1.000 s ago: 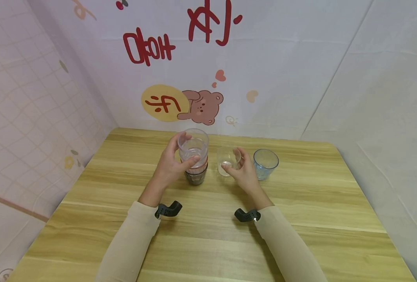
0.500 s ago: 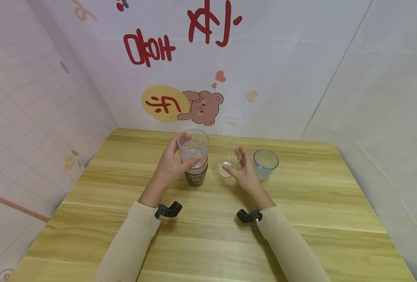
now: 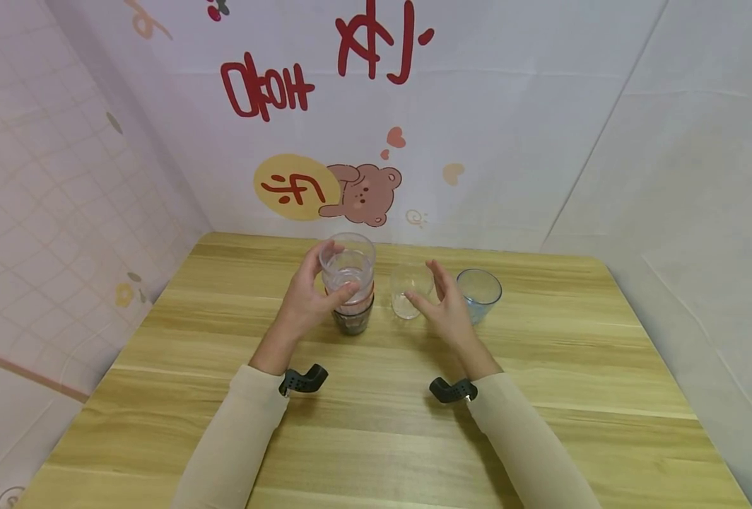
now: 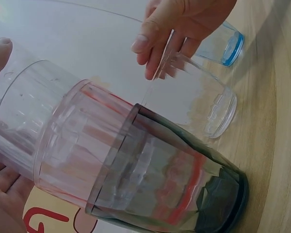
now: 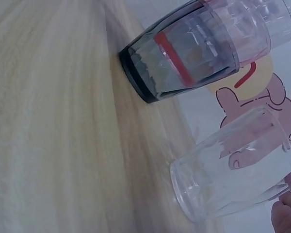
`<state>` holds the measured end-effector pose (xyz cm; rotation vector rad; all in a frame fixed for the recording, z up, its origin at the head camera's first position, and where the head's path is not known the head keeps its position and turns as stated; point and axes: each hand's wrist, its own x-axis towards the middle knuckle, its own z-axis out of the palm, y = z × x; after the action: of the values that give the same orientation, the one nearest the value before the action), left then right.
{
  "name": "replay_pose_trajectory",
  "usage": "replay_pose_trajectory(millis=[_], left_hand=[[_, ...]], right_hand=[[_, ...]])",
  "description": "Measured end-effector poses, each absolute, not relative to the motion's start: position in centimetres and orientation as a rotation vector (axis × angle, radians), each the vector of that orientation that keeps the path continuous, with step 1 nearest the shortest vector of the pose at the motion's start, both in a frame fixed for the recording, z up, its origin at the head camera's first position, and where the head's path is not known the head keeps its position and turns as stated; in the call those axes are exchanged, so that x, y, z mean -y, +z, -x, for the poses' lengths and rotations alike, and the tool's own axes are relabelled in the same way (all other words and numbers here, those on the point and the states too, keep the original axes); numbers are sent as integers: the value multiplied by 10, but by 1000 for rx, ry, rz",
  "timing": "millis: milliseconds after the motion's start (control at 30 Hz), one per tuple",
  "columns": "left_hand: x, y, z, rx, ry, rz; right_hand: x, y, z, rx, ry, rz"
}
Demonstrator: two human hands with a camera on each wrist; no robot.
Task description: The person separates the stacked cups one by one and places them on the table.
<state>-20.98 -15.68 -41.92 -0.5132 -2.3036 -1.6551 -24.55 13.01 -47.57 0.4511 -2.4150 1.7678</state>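
Note:
A stack of nested tumblers stands upright on the table: a smoky grey tumbler (image 4: 218, 194) at the bottom, a pinkish one with a red rim (image 4: 82, 145) inside it, and a clear tumbler (image 3: 348, 265) on top. My left hand (image 3: 309, 293) grips the top clear tumbler, thumb in front and fingers behind. To the right of the stack, another clear tumbler (image 5: 233, 165) sits upright on the table. My right hand (image 3: 446, 304) is beside it with thumb and fingers spread, fingertips close to its rim.
A blue tumbler (image 3: 479, 295) stands just right of my right hand. The wooden table (image 3: 376, 424) ends at a white printed wall cloth (image 3: 509, 127) behind the tumblers. Black camera mounts (image 3: 306, 378) sit on both wrists.
The right hand's thumb and fingers have spread wider around the clear tumbler, and the hand has shifted slightly right. The left hand and the stack have stayed in place.

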Motion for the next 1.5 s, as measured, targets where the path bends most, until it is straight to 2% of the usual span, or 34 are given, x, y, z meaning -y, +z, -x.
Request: replay_pose_trajectory(millis=[567,1500], left_hand=[[158,-423,211,2308,-1682,509],[160,-435,213,2404,-1689,454]], right_hand=[[-129,-441,240,2278,1700,-537],[-126,-421,237,2113,1768,-675]])
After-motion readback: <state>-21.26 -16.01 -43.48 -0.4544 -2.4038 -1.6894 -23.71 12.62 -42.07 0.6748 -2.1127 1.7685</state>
